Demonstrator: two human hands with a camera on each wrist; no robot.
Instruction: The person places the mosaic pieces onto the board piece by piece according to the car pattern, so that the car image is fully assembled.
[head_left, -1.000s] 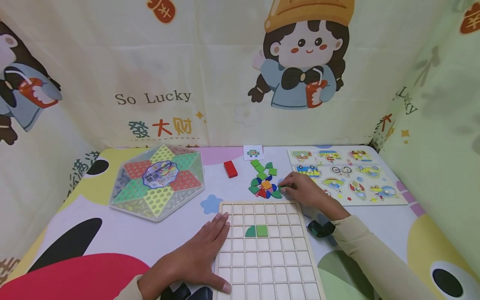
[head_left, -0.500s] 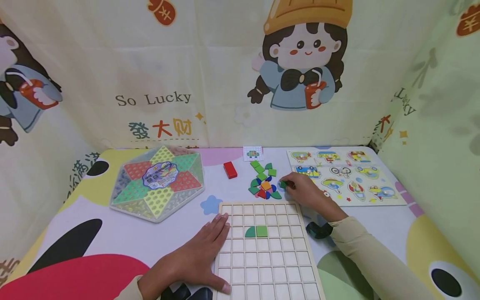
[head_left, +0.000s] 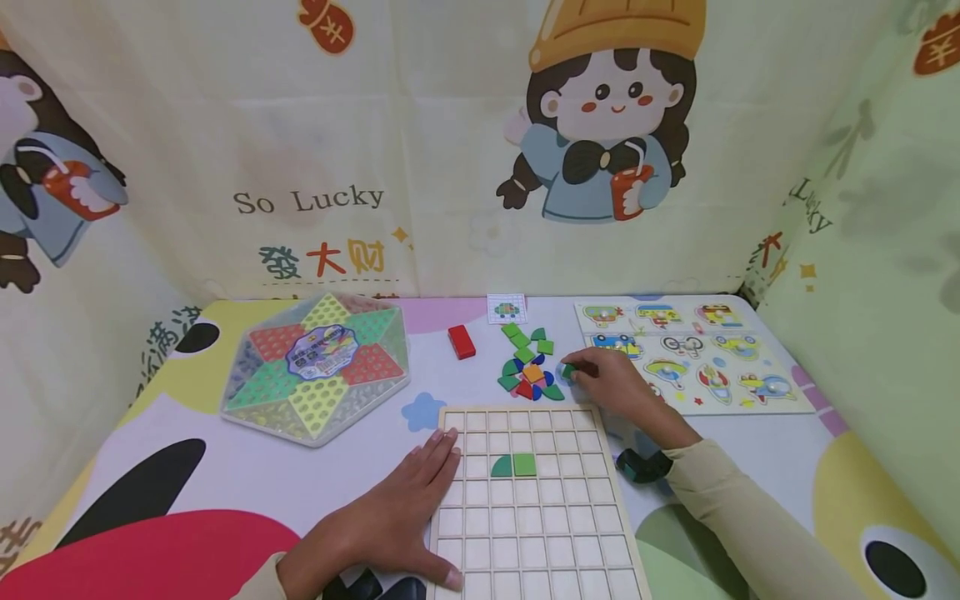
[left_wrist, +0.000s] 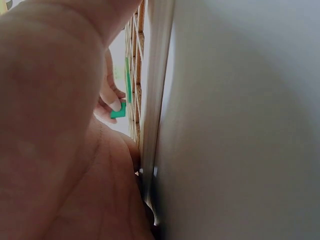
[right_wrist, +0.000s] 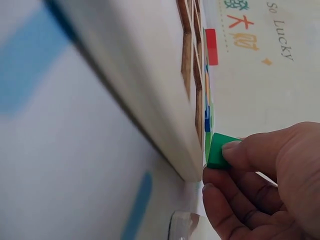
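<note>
My right hand (head_left: 617, 385) pinches a small green tile (right_wrist: 218, 151) between thumb and fingers, just right of the pile of coloured tiles (head_left: 531, 373). Flat along the left edge of the wooden grid board (head_left: 480, 533) rests my left hand (head_left: 397, 510), its fingers straight and its thumb spread toward me. Two tiles lie side by side in the board's cells: a dark green quarter-round tile (head_left: 502, 467) and a light green square tile (head_left: 525, 465). In the left wrist view, my palm covers much of the frame, and the held tile shows past it.
A hexagonal clear box (head_left: 315, 367) with coloured triangles stands at left. Behind the pile are a small pattern card (head_left: 507, 309) and a red block (head_left: 462, 342). The vehicle picture board (head_left: 697, 354) lies at right, near my right forearm.
My right hand has drawn back slightly to the right of the pile, and the green tile in its fingertips shows more clearly. My left hand stays on the board.
</note>
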